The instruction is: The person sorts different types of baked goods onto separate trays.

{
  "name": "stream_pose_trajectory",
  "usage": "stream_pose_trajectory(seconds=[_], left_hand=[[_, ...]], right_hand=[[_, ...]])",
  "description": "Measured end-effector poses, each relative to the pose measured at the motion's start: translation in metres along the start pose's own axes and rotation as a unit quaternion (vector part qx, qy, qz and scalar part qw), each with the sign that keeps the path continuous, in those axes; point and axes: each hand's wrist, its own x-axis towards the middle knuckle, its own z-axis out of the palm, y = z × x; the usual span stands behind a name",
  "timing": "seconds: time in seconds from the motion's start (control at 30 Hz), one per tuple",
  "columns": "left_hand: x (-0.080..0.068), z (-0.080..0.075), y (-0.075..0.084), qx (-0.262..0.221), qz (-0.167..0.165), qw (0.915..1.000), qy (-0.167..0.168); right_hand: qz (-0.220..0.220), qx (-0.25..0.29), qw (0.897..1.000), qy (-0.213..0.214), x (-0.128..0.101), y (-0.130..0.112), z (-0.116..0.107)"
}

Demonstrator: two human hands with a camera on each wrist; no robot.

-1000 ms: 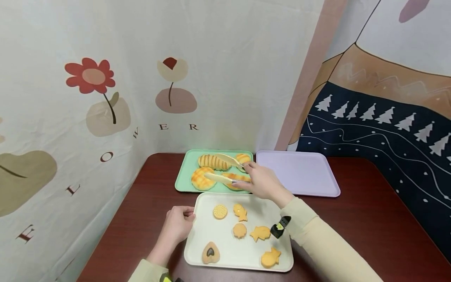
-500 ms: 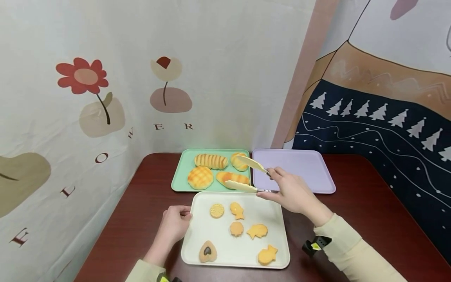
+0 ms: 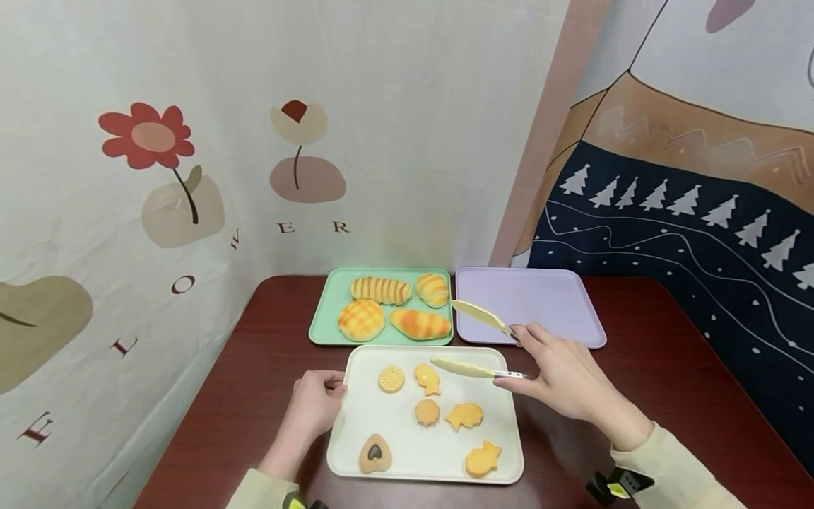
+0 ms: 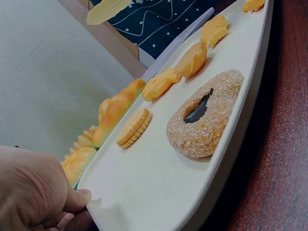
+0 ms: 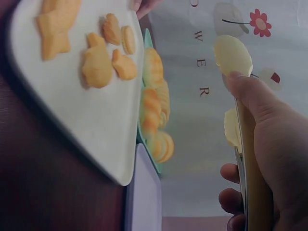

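1. The white tray (image 3: 407,459) lay low in the centre of the frame on the dark table (image 3: 668,396), holding six biscuits.
2. The green tray (image 3: 327,311) with four breads and the lilac tray (image 3: 547,311) sat just above it, side by side.
3. The right hand (image 3: 566,378), at centre right, gripped the tongs (image 3: 473,339), whose blades stood apart and held nothing.
4. The left hand (image 3: 314,406) pinched the white tray's left rim.
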Motion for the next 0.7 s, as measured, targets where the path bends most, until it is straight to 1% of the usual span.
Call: stream_pose_trajectory(seconds=[0.17, 0.43, 0.7], left_hand=[[0.000, 0.001, 0.000, -0.002, 0.000, 1.0000, -0.002], [0.001, 0.001, -0.002, -0.003, -0.004, 1.0000, 0.004], [0.002, 0.000, 0.000, -0.004, 0.002, 1.0000, -0.002]], right_hand=[[0.007, -0.004, 1.000, -0.019, -0.019, 0.002, 0.002], [0.022, 0.011, 0.997, -0.068, -0.047, 0.005, 0.009], [0.006, 0.021, 0.997, -0.073, -0.065, 0.009, 0.021]])
